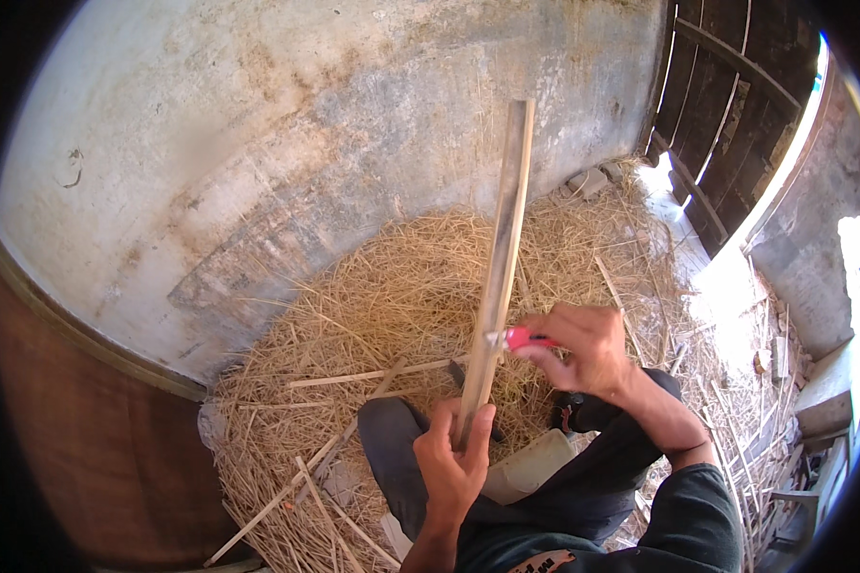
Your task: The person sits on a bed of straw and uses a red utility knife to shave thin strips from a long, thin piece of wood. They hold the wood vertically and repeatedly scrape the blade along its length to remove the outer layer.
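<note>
Looking down from head height, the view shows a person seated on a floor covered in dry straw [392, 286], with dark-trousered legs folded beneath the hands. The left hand [454, 458] is closed in a fist around the lower end of a long, flat wooden strip [502, 258], thumb pressed against its right face. The strip stands almost upright, leaning slightly to the right, and its top end rises in front of a stained, whitewashed wall [306, 124].

The right hand [583, 349] is curled shut around a small red-handled cutter [524, 338] (only the red body and a pale tip show, so the blade itself is hard to make out). The tip of the cutter meets the right edge of the strip just above the left hand, roughly at the strip's lower third.

Several thinner pale splints [373, 374] lie scattered across the straw to the left of the knees, some crossing one another. A whitish plastic container [530, 465] sits between the legs, just beside the left wrist. At the upper right, a dark slatted wooden gate [726, 105] lets bright daylight through, and the ground [726, 286] beside it is washed out by sun. A brown curved surface [86, 430] fills the lower left edge.
</note>
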Action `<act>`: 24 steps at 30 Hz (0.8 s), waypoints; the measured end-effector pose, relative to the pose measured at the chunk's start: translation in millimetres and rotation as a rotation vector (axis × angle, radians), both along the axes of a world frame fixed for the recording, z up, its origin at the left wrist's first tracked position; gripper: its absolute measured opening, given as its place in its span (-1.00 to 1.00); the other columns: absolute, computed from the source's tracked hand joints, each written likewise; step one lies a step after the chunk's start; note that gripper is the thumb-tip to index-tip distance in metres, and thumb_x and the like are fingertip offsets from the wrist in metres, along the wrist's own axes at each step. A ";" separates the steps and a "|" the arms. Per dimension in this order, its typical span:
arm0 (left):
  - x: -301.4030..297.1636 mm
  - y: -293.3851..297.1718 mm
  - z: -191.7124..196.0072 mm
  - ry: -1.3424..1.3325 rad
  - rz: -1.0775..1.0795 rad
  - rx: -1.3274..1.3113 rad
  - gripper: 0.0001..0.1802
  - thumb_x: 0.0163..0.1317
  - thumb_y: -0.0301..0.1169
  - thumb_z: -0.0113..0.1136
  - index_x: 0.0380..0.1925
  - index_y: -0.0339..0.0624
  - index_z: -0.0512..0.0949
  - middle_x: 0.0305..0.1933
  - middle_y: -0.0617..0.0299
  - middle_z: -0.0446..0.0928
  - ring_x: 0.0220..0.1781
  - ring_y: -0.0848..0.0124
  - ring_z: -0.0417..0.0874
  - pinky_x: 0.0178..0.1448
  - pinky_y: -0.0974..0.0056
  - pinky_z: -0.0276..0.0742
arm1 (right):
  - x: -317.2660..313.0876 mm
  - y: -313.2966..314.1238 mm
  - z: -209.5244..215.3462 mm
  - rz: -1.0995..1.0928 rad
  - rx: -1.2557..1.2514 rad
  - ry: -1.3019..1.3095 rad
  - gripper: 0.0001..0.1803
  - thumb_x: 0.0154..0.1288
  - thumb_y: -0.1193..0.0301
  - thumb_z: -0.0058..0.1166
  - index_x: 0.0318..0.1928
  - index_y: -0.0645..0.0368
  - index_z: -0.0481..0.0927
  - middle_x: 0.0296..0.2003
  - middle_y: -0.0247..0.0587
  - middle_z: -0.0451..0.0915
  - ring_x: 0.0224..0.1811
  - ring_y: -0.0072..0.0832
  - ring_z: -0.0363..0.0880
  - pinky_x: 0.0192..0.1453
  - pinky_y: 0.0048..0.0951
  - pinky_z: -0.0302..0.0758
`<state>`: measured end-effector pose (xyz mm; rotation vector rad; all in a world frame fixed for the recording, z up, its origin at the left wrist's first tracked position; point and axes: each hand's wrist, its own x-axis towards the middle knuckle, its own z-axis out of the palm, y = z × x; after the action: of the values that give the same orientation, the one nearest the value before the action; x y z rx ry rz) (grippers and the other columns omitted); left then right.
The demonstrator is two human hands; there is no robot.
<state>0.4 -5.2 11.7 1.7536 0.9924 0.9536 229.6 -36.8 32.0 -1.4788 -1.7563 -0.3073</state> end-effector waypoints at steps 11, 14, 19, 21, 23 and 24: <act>-24.6 -13.9 -30.2 0.083 -0.060 -0.093 -0.74 0.48 -0.29 0.44 -0.17 -0.30 0.67 -0.61 0.23 0.53 -0.61 0.60 0.47 -0.50 0.36 0.36 | 49.6 14.1 7.0 -0.301 -0.002 0.169 -0.74 0.35 0.18 0.45 -0.10 0.05 0.88 -0.33 -0.17 0.82 -0.45 -0.33 0.78 -0.38 -0.34 0.64; -34.8 -23.8 -34.9 0.096 -0.090 -0.144 -0.74 0.49 -0.31 0.41 -0.18 -0.34 0.67 -0.62 0.32 0.50 -0.58 0.67 0.42 -0.50 0.38 0.29 | 74.0 21.7 5.8 -0.348 0.036 0.158 -0.73 0.38 0.21 0.43 -0.07 0.10 0.88 -0.28 -0.11 0.84 -0.39 -0.33 0.82 -0.30 -0.35 0.68; -48.9 -32.8 -40.8 0.120 -0.101 -0.201 -0.72 0.48 -0.30 0.41 -0.20 -0.35 0.67 -0.63 0.34 0.49 -0.57 0.68 0.41 -0.49 0.38 0.27 | 99.3 29.0 4.9 -0.471 -0.043 0.196 -0.68 0.47 0.15 0.36 0.00 0.11 0.87 -0.38 -0.13 0.81 -0.47 -0.48 0.74 -0.38 -0.37 0.61; -61.2 -42.1 -45.1 0.193 -0.156 -0.198 -0.71 0.48 -0.28 0.41 -0.21 -0.35 0.67 -0.62 0.33 0.50 -0.56 0.68 0.42 -0.50 0.37 0.28 | 141.3 33.6 7.5 -0.643 -0.046 0.310 -0.64 0.51 0.10 0.31 -0.02 0.13 0.86 -0.43 -0.14 0.78 -0.48 -0.47 0.70 -0.37 -0.35 0.57; -69.7 -48.5 -52.8 0.188 -0.168 -0.233 -0.70 0.48 -0.27 0.41 -0.22 -0.34 0.67 -0.60 0.33 0.52 -0.57 0.67 0.41 -0.50 0.36 0.27 | 169.6 26.2 1.0 -0.740 -0.061 0.372 -0.59 0.55 0.05 0.26 -0.04 0.14 0.85 -0.47 -0.16 0.74 -0.48 -0.48 0.65 -0.36 -0.33 0.53; -72.7 -50.7 -56.9 0.189 -0.168 -0.248 -0.70 0.48 -0.26 0.41 -0.22 -0.34 0.67 -0.60 0.34 0.53 -0.57 0.67 0.40 -0.50 0.35 0.27 | 179.5 22.8 -3.2 -0.746 -0.072 0.379 -0.57 0.56 0.02 0.24 -0.04 0.15 0.84 -0.49 -0.17 0.72 -0.48 -0.48 0.63 -0.36 -0.32 0.51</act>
<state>-72.3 -56.0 -45.2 1.7065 1.0168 0.5424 409.1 -14.0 28.8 -2.0506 -0.8807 -0.3103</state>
